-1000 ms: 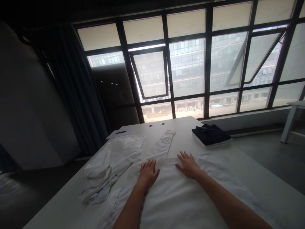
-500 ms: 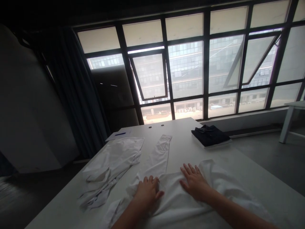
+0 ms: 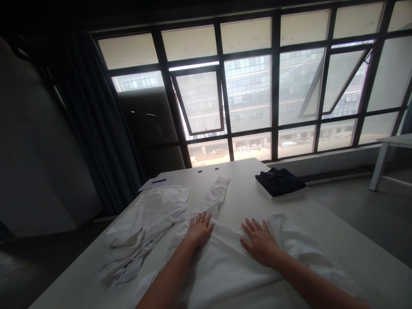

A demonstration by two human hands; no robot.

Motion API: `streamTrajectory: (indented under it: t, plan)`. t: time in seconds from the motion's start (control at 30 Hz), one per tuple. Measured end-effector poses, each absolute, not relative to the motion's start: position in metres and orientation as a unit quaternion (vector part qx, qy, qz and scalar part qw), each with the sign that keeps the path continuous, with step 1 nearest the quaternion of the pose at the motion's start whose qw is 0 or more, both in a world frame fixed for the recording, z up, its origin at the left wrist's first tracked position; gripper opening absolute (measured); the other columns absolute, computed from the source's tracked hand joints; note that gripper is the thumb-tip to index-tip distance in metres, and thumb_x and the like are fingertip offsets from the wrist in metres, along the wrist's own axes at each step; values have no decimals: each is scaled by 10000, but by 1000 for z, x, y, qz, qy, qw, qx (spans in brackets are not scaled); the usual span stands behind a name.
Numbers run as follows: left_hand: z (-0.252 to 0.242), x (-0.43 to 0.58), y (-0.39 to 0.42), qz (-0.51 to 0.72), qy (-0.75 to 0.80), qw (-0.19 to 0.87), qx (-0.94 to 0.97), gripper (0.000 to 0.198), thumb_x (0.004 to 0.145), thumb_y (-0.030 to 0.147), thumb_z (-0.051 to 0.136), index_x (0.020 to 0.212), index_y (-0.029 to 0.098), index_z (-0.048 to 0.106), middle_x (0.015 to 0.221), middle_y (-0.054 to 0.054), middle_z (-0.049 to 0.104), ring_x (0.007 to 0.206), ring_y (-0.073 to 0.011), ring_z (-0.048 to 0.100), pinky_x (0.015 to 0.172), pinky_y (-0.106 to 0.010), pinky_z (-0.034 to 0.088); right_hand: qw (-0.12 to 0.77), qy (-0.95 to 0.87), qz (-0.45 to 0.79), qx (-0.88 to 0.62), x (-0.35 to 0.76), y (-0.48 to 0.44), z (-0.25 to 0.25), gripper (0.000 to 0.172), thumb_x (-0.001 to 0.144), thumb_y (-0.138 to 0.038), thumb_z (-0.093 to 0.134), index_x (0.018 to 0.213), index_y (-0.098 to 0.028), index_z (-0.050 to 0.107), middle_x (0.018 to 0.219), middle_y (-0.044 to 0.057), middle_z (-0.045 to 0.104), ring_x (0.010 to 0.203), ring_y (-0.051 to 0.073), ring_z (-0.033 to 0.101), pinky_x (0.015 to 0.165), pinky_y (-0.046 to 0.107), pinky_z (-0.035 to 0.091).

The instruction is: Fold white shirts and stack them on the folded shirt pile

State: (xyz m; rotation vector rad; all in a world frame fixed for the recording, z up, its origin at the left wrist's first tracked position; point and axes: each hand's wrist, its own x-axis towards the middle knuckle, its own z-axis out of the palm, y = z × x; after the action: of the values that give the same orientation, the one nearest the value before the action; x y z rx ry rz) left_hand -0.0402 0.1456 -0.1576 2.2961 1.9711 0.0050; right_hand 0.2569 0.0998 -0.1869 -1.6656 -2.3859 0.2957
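Note:
A white long-sleeved shirt is spread over the near part of the table, with one sleeve stretched away from me toward the window. My left hand rests on the cloth near the base of that sleeve, fingers extended. To its right, my right hand lies flat on the shirt with its fingers spread, close to the cloth's far edge. Neither hand grips anything. The shirt's near end runs out of the picture.
Another crumpled white garment lies on the table's left side. Behind it are a paper and a pen. Folded dark clothing sits at the right edge of the white table. A second table stands far right.
My left hand has slid forward over the shirt, its fingers straightening from a curled pose. My right hand stays nearly in place, and the cloth between them looks smoother.

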Motion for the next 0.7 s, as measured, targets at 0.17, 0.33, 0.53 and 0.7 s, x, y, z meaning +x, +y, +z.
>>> streamTrajectory:
  t: [0.17,0.33,0.53,0.7]
  plan:
    - [-157,-29,129,58,671,-27,738,509,1002,386,358,1471,217,459,1566,-118,403,1454,-295,315,1184,-474,220,77,-796,93,-593,264,125,-188,794,939,-718,250,1585,-258,291,1672,90,186,1533,364,90,1170,627,-68]
    - [-157,-16,104,67,684,-61,723,337,986,267,381,1199,198,632,1226,-144,624,1195,-304,540,1022,-458,391,92,-796,71,-594,264,131,-192,803,943,-722,245,1574,-231,316,1666,114,212,1520,379,118,1172,617,-30]
    - [-171,-13,86,55,683,-41,727,536,995,492,367,1410,199,540,1500,-149,492,1380,-322,420,1111,-481,328,174,-782,-35,-597,260,113,-186,488,946,-443,431,1350,-194,544,1472,176,476,1372,364,345,1161,517,140]
    - [-174,-29,96,36,667,20,744,693,983,594,289,1568,226,337,1664,-63,219,1535,-300,152,1218,-524,131,143,-767,2,-626,259,100,-184,395,938,-418,416,1212,-218,619,1322,171,590,1229,338,480,1094,501,259]
